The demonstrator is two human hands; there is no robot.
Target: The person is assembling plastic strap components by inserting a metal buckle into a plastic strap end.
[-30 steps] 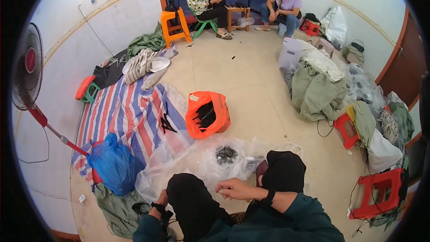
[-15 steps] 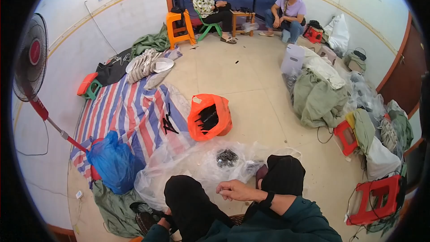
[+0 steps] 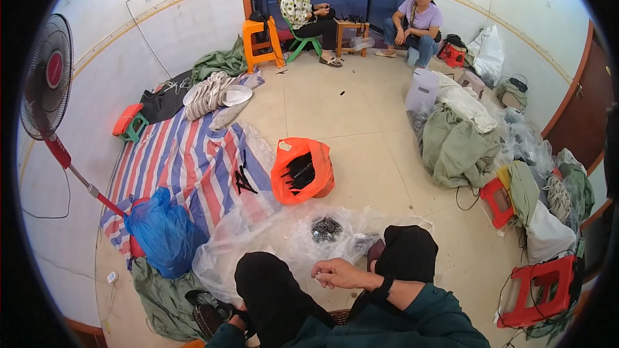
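My right hand hangs between my knees with its fingers curled into a pinch. A small pale bit shows at the fingertips, too small to name. My left hand is low beside my left thigh, next to a dark strapped item; its fingers are hidden. Beyond my right hand, a clear plastic bag lies spread on the floor, with a heap of small dark shiny parts in it. Past that stands an open orange bag of black strips. A few loose black strips lie to its left.
A striped sheet, a blue bag and a standing fan are on the left. Green cloth and red stools line the right. Two people sit at the back near an orange stool.
The view has shifted slightly. At the back left, the seated person has lowered their head toward their hands. My hands have stayed almost where they were.
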